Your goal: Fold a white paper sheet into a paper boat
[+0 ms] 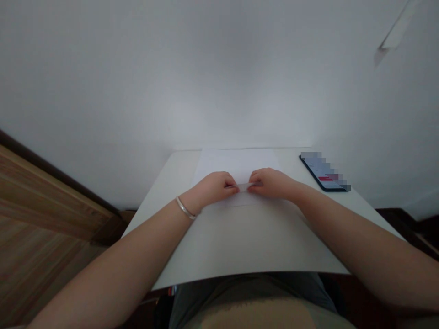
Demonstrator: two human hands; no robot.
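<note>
Between my two hands is a small strip of white paper (243, 187), pinched at both ends just above the table. My left hand (218, 185), with a silver bangle (185, 208) on its wrist, grips the left end between thumb and fingers. At the other end, my right hand (270, 183) pinches the paper with its fingers curled. Under and behind the hands, a larger white sheet of paper (236, 160) lies flat on the white table (254, 242). Whether the strip is folded cannot be made out.
A phone (324, 173) with its screen lit lies on the table's right side. The table's back edge stands against a pale wall (219, 77). Wooden furniture (44, 228) is at the lower left.
</note>
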